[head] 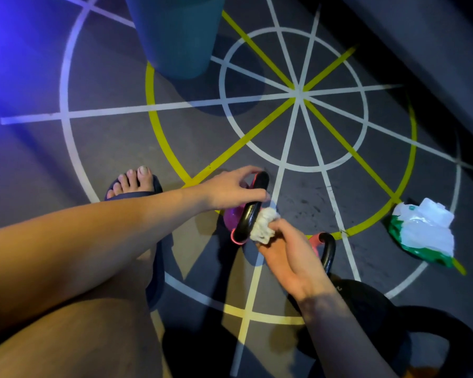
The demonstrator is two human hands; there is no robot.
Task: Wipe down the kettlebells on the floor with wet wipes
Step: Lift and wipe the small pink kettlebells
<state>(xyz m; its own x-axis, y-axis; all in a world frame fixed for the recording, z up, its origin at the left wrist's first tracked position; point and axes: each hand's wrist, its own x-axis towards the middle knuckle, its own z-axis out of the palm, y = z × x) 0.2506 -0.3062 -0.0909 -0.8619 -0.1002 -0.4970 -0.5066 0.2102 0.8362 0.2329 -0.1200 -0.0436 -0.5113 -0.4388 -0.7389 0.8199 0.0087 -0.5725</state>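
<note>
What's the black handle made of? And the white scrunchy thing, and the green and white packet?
The handle looks like metal with a glossy coat, since light glints off it, though it may be hard plastic. The wipe looks like soft cloth, bunched in folds. The packet looks like thin shiny plastic, crinkled.

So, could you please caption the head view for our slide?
Left hand holds the handle of the pink kettlebell while the right hand presses a wipe against it.
</note>
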